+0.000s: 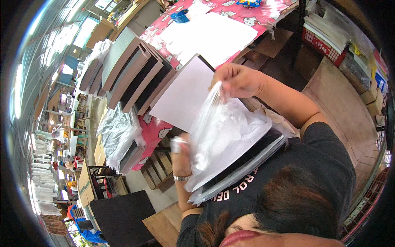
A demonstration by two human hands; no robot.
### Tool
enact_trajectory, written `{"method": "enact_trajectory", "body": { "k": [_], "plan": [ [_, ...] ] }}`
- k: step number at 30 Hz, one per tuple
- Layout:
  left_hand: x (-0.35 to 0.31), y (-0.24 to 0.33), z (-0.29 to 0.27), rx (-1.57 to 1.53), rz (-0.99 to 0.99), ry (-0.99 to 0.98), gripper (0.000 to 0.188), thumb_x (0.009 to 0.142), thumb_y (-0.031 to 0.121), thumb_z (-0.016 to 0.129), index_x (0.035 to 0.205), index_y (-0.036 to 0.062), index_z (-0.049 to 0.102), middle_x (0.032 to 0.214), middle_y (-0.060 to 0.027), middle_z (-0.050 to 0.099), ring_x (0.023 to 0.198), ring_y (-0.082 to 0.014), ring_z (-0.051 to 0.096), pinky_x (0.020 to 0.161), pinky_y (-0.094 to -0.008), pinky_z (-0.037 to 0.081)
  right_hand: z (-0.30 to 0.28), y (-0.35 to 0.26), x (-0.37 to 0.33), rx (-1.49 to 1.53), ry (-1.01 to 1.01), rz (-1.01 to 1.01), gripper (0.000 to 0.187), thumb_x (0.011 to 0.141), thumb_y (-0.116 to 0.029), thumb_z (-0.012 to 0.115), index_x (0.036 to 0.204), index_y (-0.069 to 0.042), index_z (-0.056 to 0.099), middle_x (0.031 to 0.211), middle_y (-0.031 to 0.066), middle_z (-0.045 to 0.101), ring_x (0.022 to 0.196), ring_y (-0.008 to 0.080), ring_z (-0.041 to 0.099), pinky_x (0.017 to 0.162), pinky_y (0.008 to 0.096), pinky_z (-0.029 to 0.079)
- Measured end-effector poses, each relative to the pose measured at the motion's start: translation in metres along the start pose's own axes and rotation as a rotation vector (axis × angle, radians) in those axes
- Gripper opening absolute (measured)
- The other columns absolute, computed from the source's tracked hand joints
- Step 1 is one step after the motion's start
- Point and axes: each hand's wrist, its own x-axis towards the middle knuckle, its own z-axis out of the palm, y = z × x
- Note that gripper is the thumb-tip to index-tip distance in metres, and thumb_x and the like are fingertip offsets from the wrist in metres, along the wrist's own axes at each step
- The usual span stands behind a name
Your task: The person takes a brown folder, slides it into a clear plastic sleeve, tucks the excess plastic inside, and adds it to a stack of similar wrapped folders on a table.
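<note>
My right hand (237, 80) is closed in a pinch on the gathered top of a clear plastic bag (230, 127), pulling it up into a point. Inside or under the bag, close to my chest, lies a flat black panel (251, 151) with a pale face. My left hand (181, 158), with a bracelet at its wrist, is at the bag's left side. Motion smears its fingers, and something white shows at their tips. Just beyond the bag, a white-faced flat panel (185, 92) with a dark edge leans over the table's near side.
A stack of thick grey and black panels (135, 70) stands at the left, beside a plastic-wrapped bundle (119, 131). White sheets (214, 35) and a blue container (180, 16) lie on the pink patterned tablecloth (273, 12). Right of it is a red basket (323, 45); below left, a wooden crate (158, 171).
</note>
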Motion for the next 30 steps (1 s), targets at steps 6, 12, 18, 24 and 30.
{"method": "enact_trajectory", "body": {
  "k": [6,12,18,24,30],
  "plan": [
    [0.020,0.034,-0.053,-0.710,0.449,-0.299,0.032,0.088,0.040,0.059,0.089,0.0082,0.060,0.074,-0.0062,0.061,0.059,-0.0165,0.059,0.053,-0.0318,0.052,-0.003,-0.003,-0.015,-0.573,-0.393,0.611,0.021,0.092,-0.019,0.057,0.096,-0.001,0.064,0.082,0.0090,0.066,0.082,0.0187,0.065,0.084,0.0375,0.050],
    [0.010,0.010,-0.036,0.192,-0.017,-0.371,0.048,0.088,0.041,0.058,0.117,0.0039,0.050,0.098,-0.0084,0.061,0.086,-0.0192,0.062,0.073,-0.0366,0.053,-0.016,-0.039,-0.017,-0.160,0.536,0.161,0.026,0.095,-0.032,0.050,0.095,-0.006,0.055,0.080,0.0068,0.063,0.077,0.0137,0.064,0.059,0.0281,0.052],
    [0.040,0.007,-0.036,0.263,-0.071,-0.363,0.045,0.085,0.042,0.059,0.105,0.0020,0.060,0.095,-0.0115,0.065,0.083,-0.0221,0.064,0.072,-0.0329,0.051,-0.037,-0.042,-0.017,-0.494,0.017,0.225,0.025,0.091,-0.025,0.059,0.106,-0.005,0.056,0.086,0.0078,0.064,0.080,0.0136,0.062,0.071,0.0301,0.050],
    [0.039,-0.027,-0.058,-0.380,0.022,-0.206,0.055,0.077,0.043,0.064,0.111,-0.0009,0.059,0.108,-0.0164,0.062,0.097,-0.0309,0.061,0.083,-0.0470,0.049,-0.036,-0.023,-0.010,-0.506,0.551,0.450,0.029,0.088,-0.027,0.064,0.102,-0.003,0.059,0.086,0.0050,0.064,0.077,0.0121,0.060,0.074,0.0281,0.049],
    [0.034,-0.029,-0.064,-0.471,-0.120,-0.061,0.056,0.078,0.049,0.063,0.102,-0.0014,0.062,0.095,-0.0209,0.065,0.086,-0.0330,0.063,0.080,-0.0459,0.050,-0.061,-0.026,-0.011,-0.295,0.268,0.162,0.038,0.085,-0.020,0.068,0.115,-0.001,0.056,0.095,0.0036,0.066,0.079,0.0130,0.062,0.076,0.0304,0.049]
  ]
}}
